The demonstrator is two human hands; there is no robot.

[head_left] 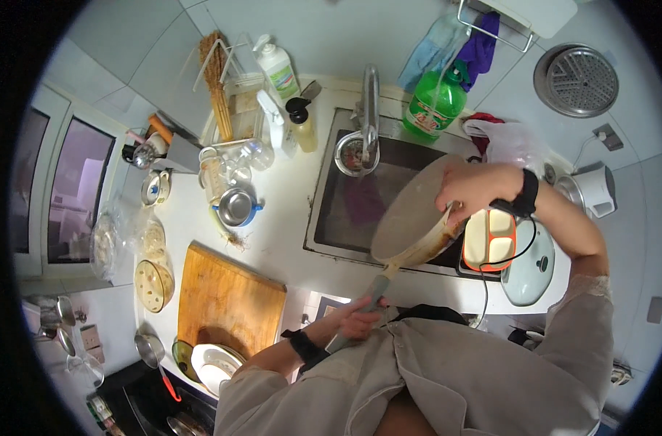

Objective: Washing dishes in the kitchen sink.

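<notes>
A light-coloured frying pan (412, 210) is tilted over the right part of the sink (336, 180), its outer wall stained brown. My left hand (361, 321) is wrapped around the pan's grey handle (377, 291) close to my body. At the pan's far right side, my right hand (467, 191) is closed over the rim. Whether a small cloth or sponge is under its fingers cannot be seen. Behind the pan, the metal faucet (370, 103) reaches over a round sink strainer (355, 155). A dark purple cloth (362, 199) lies in the basin.
An orange-edged divided tray (489, 240) and a glass lid (531, 267) lie right of the sink. A green detergent bottle (434, 103) stands behind it. To the left are a blue-handled steel cup (237, 207), a wooden cutting board (232, 294) and stacked white bowls (213, 362).
</notes>
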